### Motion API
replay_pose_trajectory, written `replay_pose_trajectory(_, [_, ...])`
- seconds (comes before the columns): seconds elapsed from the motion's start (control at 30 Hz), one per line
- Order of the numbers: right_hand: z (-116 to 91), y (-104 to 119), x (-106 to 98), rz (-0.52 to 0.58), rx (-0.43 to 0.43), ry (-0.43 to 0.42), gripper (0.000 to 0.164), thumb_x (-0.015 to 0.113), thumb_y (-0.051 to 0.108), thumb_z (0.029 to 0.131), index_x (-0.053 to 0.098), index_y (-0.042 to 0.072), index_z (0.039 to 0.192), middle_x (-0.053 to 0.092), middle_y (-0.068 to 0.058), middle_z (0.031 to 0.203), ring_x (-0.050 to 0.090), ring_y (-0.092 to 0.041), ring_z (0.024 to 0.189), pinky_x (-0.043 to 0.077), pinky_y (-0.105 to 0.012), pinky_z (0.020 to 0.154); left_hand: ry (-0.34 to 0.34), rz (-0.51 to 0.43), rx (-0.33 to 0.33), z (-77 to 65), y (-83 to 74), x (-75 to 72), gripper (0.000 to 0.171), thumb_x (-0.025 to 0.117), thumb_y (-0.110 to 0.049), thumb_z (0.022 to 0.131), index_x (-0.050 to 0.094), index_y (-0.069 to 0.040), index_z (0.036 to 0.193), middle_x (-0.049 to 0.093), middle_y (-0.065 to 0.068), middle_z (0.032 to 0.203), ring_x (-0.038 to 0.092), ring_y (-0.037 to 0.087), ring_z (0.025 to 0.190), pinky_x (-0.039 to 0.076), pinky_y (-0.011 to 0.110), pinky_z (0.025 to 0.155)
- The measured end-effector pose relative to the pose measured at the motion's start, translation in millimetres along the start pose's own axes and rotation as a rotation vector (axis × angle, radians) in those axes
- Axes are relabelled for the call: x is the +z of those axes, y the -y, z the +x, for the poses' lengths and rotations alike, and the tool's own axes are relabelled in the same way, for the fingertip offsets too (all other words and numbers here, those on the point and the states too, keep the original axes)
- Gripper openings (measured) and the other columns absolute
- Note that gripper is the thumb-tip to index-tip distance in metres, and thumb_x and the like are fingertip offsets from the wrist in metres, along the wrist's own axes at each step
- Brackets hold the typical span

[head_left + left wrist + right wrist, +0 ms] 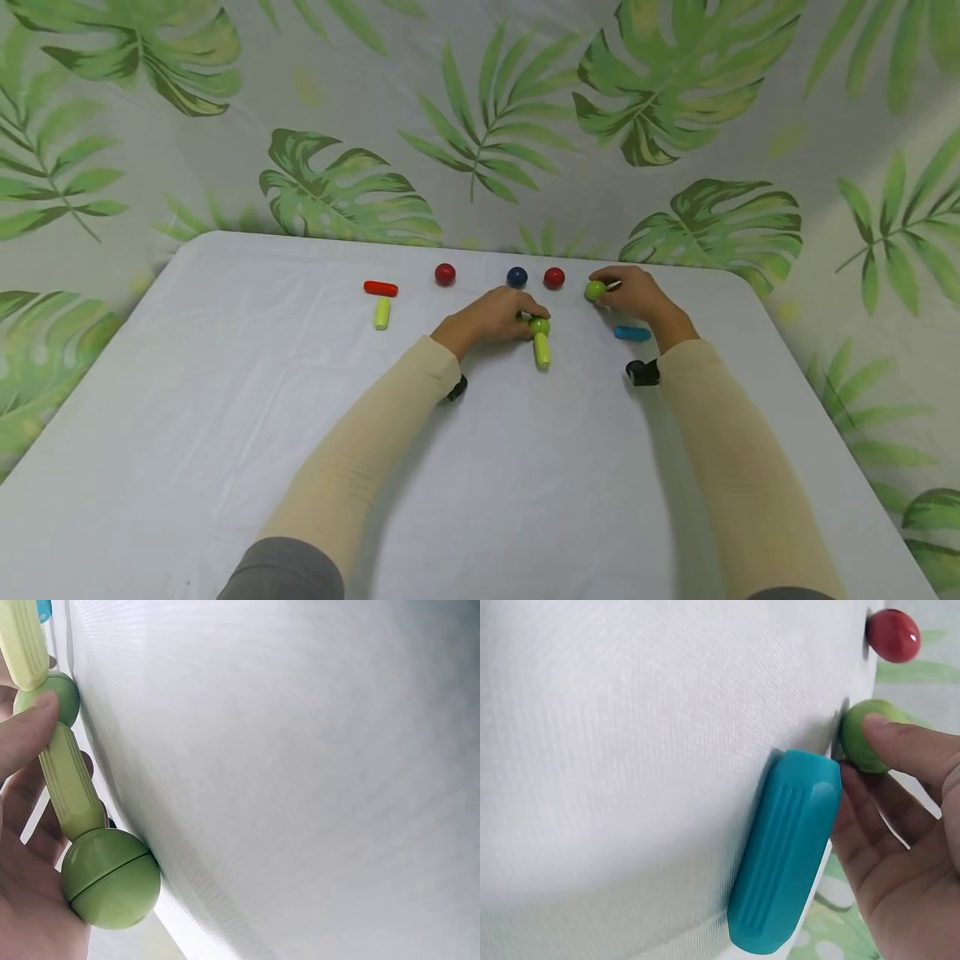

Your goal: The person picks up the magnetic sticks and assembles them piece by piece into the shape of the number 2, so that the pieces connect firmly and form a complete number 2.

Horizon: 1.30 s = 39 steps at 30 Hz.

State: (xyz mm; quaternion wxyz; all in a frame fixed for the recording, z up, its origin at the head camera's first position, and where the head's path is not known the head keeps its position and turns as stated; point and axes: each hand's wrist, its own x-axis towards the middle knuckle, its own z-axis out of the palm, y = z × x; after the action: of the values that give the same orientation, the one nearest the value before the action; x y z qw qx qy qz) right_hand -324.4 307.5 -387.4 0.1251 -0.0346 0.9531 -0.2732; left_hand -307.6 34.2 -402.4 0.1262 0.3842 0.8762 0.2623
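Note:
My left hand (495, 317) pinches a green ball (539, 326) between thumb and fingers. In the left wrist view, that ball sits between two yellow-green rods, with a second green ball (111, 878) at the end of the nearer rod (73, 784), close to the palm. The other rod (542, 351) points toward the front of the table in the head view. To the right, my right hand (636, 293) pinches another green ball (595, 290) with thumb and fingertips. A blue rod (785, 851) lies on the table beside that hand.
Along the table's back lie a red ball (445, 274), a dark blue ball (517, 277) and another red ball (554, 277). Left of these are a red rod (381, 288) and a yellow-green rod (382, 313). A leaf-patterned cloth (487, 125) hangs behind the white table (225, 350).

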Motion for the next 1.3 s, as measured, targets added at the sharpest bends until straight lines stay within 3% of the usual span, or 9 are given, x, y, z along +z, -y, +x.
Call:
replay_pose_trajectory(0.23, [1.1, 2.6, 5.3, -0.057, -0.028, 0.002, 0.05, 0.059, 0.014, 0.096, 0.05, 0.007, 0.145, 0.047, -0.024, 0.148, 0.051, -0.043, 0.127, 0.044, -0.055, 0.106, -0.006, 0.006, -0.006, 1.0, -0.3, 1.0, 0.04, 0.071, -0.015, 0.092, 0.066, -0.018, 0.131, 0.067, 0.001, 0.132, 0.06, 0.013, 0.119, 0.048, 0.029, 0.105])
replay_pose_trajectory(0.43, [0.8, 7.5, 12.2, -0.128, -0.067, 0.012, 0.048, 0.061, 0.013, 0.095, 0.054, 0.009, 0.142, 0.053, -0.022, 0.137, 0.051, -0.037, 0.116, 0.046, -0.053, 0.1, -0.001, 0.005, -0.003, 2.3, 0.6, 2.9, 0.039, 0.071, -0.016, 0.092, 0.067, -0.018, 0.13, 0.067, 0.001, 0.132, 0.06, 0.013, 0.12, 0.048, 0.029, 0.106])
replay_pose_trajectory(0.7, [-4.9, 11.3, 13.4, -0.139, -0.055, 0.061, 0.056, 0.057, 0.009, 0.093, 0.046, 0.005, 0.147, 0.04, -0.027, 0.149, 0.043, -0.043, 0.133, 0.035, -0.058, 0.114, -0.001, 0.005, -0.005, -0.1, -1.2, 2.2, 0.039, 0.07, -0.015, 0.092, 0.067, -0.017, 0.131, 0.067, 0.002, 0.132, 0.06, 0.013, 0.119, 0.048, 0.03, 0.105])
replay_pose_trajectory(1.0, [-5.2, 15.3, 15.3, -0.175, -0.076, 0.022, 0.047, 0.063, 0.013, 0.094, 0.055, 0.01, 0.14, 0.055, -0.022, 0.136, 0.054, -0.037, 0.114, 0.048, -0.053, 0.099, -0.006, 0.002, -0.019, -0.1, -1.0, 1.6, 0.039, 0.071, -0.015, 0.091, 0.067, -0.017, 0.13, 0.067, 0.001, 0.132, 0.06, 0.014, 0.116, 0.049, 0.029, 0.103])
replay_pose_trajectory(1.17, [-9.6, 18.2, 15.2, -0.219, -0.088, 0.058, 0.052, 0.056, 0.008, 0.094, 0.049, 0.007, 0.146, 0.051, -0.025, 0.139, 0.052, -0.038, 0.116, 0.044, -0.056, 0.104, -0.002, -0.01, -0.013, -0.6, -1.9, 1.5, 0.04, 0.071, -0.014, 0.091, 0.067, -0.017, 0.131, 0.067, 0.001, 0.132, 0.06, 0.015, 0.116, 0.049, 0.029, 0.102])
replay_pose_trajectory(1.3, [-12.9, 19.4, 15.4, -0.246, -0.121, 0.032, 0.051, 0.056, 0.008, 0.095, 0.049, 0.002, 0.145, 0.049, -0.026, 0.143, 0.053, -0.04, 0.121, 0.043, -0.055, 0.106, -0.011, -0.01, -0.019, -0.4, -2.3, 1.4, 0.041, 0.071, -0.015, 0.091, 0.066, -0.017, 0.131, 0.067, 0.001, 0.132, 0.06, 0.013, 0.115, 0.049, 0.028, 0.102])
